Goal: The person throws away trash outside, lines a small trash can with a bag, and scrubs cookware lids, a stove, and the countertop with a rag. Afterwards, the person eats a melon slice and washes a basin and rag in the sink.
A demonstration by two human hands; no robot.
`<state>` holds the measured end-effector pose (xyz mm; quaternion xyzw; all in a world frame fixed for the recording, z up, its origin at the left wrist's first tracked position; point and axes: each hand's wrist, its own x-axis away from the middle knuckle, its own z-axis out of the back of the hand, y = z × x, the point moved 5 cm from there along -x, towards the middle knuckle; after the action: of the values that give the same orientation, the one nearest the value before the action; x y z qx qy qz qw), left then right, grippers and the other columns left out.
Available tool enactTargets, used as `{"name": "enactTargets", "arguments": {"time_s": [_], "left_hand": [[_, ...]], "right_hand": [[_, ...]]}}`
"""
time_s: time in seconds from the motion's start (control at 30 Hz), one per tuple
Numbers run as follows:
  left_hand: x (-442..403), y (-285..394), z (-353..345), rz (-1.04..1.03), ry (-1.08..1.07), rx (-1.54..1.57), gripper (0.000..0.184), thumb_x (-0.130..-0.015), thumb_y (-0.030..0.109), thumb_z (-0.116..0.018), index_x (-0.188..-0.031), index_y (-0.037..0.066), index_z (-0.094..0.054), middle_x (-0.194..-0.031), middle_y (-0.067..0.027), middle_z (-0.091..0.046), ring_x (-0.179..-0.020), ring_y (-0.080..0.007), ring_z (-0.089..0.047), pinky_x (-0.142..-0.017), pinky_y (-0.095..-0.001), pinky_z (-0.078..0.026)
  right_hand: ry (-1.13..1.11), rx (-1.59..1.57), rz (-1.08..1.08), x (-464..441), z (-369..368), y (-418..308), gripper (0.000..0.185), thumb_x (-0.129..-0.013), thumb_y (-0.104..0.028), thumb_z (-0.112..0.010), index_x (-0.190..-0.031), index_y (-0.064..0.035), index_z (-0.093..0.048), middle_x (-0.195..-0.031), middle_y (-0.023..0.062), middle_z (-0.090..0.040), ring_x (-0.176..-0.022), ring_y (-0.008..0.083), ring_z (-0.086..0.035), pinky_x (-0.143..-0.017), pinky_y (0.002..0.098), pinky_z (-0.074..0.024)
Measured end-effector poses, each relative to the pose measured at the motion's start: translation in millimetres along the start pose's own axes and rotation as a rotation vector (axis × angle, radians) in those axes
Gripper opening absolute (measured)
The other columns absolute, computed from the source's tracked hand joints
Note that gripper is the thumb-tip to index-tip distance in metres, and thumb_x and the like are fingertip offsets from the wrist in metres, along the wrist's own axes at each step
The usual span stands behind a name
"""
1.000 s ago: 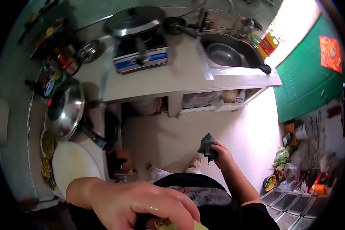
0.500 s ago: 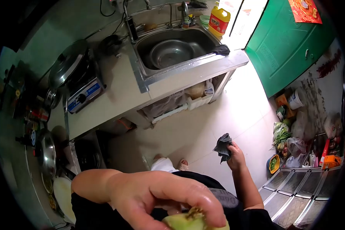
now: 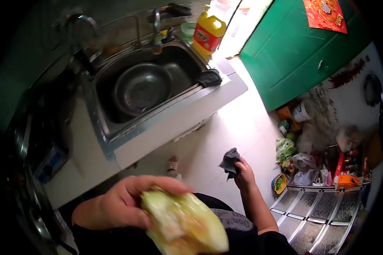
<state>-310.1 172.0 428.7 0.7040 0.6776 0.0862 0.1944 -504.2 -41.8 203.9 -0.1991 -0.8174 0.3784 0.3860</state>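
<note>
Close to the camera, my left hand (image 3: 127, 202) is closed round the upper end of a pale green, melon-like piece (image 3: 185, 223). Its skin or flesh looks glossy, with whitish and yellow-brown patches on the side facing me; blur hides its exact kind. Farther out to the right, my right hand (image 3: 245, 173) grips a crumpled dark grey cloth (image 3: 230, 163), held up over the floor away from the counter.
A metal sink (image 3: 102, 127) with a metal basin (image 3: 142, 87) in it is set into the counter (image 3: 178, 110). A yellow jug (image 3: 208, 34) stands by its far corner. Beyond are a green door (image 3: 285, 63), bagged vegetables (image 3: 287, 148) and a slatted rack (image 3: 319, 208).
My view has swung right and nearer the sink. The pale green piece has come up into fuller view in my left hand. My right hand keeps hold of the cloth.
</note>
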Motion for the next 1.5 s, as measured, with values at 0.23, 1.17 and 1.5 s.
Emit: {"name": "enactTargets", "arguments": {"time_s": [0.23, 1.17, 1.5], "left_hand": [[-60, 89, 109, -0.383, 0.415, -0.135, 0.053, -0.079, 0.013, -0.056, -0.123, 0.000, -0.030, -0.114, -0.0177, -0.046, -0.103, -0.0272, -0.050, -0.084, -0.0380, -0.045], [-200, 68, 197, -0.904, 1.150, -0.266, 0.040, -0.085, 0.011, -0.046, -0.123, 0.007, -0.036, -0.113, -0.0084, -0.048, -0.096, -0.0178, -0.052, -0.075, -0.0262, -0.049], [-192, 61, 208, -0.946, 1.126, -0.115, 0.035, -0.083, 0.014, -0.050, -0.117, 0.007, -0.043, -0.109, -0.0085, -0.051, -0.088, -0.0165, -0.056, -0.069, -0.0238, -0.051]], "right_hand": [[0.112, 0.266, 0.337, -136, -45, -95, 0.022, -0.083, -0.006, -0.042, -0.101, 0.0028, -0.049, -0.090, 0.0069, -0.056, -0.079, 0.0116, -0.054, -0.071, 0.0219, -0.0434], [-0.440, 1.343, 1.154, -404, -84, -176, 0.038, -0.062, 0.001, -0.053, -0.098, -0.0089, -0.056, -0.103, 0.0079, -0.054, -0.098, 0.0279, -0.047, -0.085, 0.0361, -0.0383], [-0.530, 1.479, 1.184, -347, -107, -186, 0.049, -0.070, -0.020, -0.059, -0.115, -0.0077, -0.044, -0.126, 0.0123, -0.035, -0.118, 0.0315, -0.029, -0.096, 0.0435, -0.0220]]}}
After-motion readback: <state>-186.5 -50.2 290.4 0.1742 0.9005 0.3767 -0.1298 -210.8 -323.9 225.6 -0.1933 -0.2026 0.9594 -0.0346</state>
